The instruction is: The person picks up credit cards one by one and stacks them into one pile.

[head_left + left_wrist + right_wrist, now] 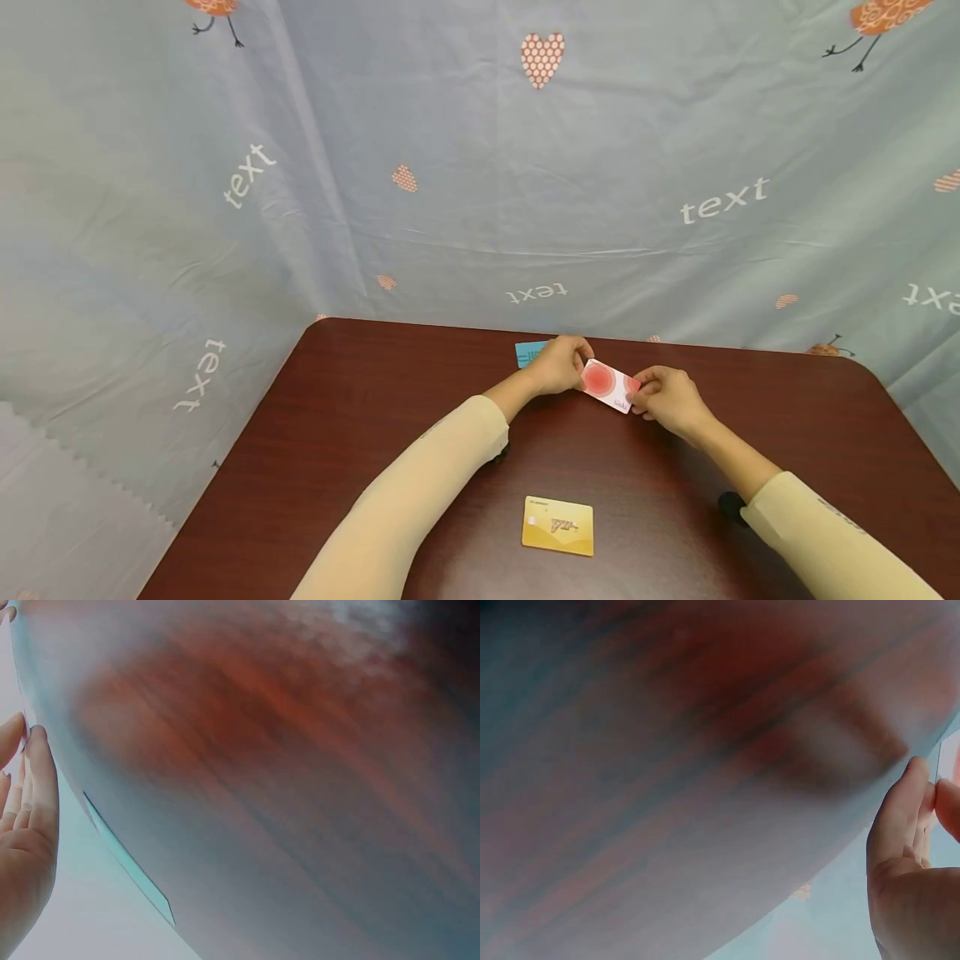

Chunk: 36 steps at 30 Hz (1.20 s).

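A white card with red circles (609, 385) is held between both hands over the far part of the table, tilted down to the right. My left hand (558, 365) pinches its left end, and my right hand (670, 398) pinches its right end. Behind the left hand lies a blue card (529, 353), partly covered by that hand; its edge (131, 862) also shows in the left wrist view. Nearer the front, a gold card (558, 527) lies flat between the forearms. In the right wrist view, the right hand (911, 855) appears at the right edge.
The dark reddish-brown table (360, 417) has rounded far corners. A pale blue curtain (450, 225) printed with hearts and text hangs behind it and along its left side. Both forearms wear cream sleeves (420, 492).
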Available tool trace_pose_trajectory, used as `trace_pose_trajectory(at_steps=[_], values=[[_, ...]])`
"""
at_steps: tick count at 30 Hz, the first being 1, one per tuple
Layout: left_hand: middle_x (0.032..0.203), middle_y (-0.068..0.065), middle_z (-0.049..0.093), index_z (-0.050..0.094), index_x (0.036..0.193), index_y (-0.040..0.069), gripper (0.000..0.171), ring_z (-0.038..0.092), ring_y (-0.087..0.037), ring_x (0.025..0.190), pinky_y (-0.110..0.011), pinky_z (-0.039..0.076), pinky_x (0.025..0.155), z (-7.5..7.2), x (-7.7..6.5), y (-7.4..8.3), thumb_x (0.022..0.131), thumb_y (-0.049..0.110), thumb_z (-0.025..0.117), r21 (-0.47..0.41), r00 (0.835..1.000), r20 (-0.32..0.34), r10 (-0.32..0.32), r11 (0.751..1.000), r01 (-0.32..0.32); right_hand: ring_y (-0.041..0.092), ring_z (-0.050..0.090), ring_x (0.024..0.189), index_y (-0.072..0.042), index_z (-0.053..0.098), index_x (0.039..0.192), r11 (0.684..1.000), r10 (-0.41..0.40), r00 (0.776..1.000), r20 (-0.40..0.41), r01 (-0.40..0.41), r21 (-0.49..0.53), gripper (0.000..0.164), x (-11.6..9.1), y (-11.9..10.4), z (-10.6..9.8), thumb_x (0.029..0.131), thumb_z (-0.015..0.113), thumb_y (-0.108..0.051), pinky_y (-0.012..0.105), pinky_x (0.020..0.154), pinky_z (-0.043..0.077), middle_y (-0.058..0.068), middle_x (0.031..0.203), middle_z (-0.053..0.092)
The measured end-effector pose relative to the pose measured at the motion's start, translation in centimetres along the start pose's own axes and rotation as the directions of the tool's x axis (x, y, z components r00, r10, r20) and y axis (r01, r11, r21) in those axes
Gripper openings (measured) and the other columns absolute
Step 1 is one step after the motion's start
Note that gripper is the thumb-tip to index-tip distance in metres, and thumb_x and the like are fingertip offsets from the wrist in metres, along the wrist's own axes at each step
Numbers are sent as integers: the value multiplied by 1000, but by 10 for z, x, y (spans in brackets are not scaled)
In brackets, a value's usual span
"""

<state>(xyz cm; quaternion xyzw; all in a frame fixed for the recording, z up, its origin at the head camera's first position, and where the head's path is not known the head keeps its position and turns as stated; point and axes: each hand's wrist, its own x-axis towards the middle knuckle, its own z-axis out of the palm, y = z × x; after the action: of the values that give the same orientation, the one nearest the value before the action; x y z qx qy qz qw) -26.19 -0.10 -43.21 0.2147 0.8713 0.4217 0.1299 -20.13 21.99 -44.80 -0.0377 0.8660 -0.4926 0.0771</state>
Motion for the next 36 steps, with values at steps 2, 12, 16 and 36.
trace_pose_trajectory(at_steps=[2, 12, 16, 36], values=[[75, -2, 58, 66, 119, -3, 44, 51, -12, 64, -21, 45, 59, -2, -2, 1, 79, -15, 82, -36, 1000, -2, 3, 999, -3, 20, 71, 76, 15, 57, 122, 999, 2, 1000, -7, -2, 32, 33, 0, -2, -1, 96, 72, 1, 30, 68, 62, 18, 91, 71], [77, -2, 59, 65, 122, -2, 47, 56, -13, 66, -21, 49, 59, -11, -11, 1, 79, -15, 81, -215, 999, -25, -28, 976, 21, 19, 71, 75, 15, 53, 125, 993, -26, 999, -34, 30, 117, 33, -4, -10, -1, 98, 68, 3, 28, 66, 62, 19, 91, 70], [79, -4, 62, 65, 121, -3, 44, 60, -15, 66, -24, 50, 59, -15, -19, -1, 81, -14, 78, -282, 999, -28, -22, 959, 13, 19, 70, 75, 16, 54, 125, 989, -65, 997, -31, 68, 134, 33, -8, -15, 0, 98, 68, 3, 28, 67, 62, 19, 93, 70], [77, -5, 73, 67, 119, -8, 36, 68, -19, 65, -56, 61, 81, -36, -53, 6, 84, -13, 75, -442, 1000, -10, 25, 897, -27, 23, 70, 79, 13, 56, 127, 979, -116, 993, 0, 114, 166, 33, -28, -34, -1, 99, 68, -1, 31, 68, 63, 19, 95, 66]])
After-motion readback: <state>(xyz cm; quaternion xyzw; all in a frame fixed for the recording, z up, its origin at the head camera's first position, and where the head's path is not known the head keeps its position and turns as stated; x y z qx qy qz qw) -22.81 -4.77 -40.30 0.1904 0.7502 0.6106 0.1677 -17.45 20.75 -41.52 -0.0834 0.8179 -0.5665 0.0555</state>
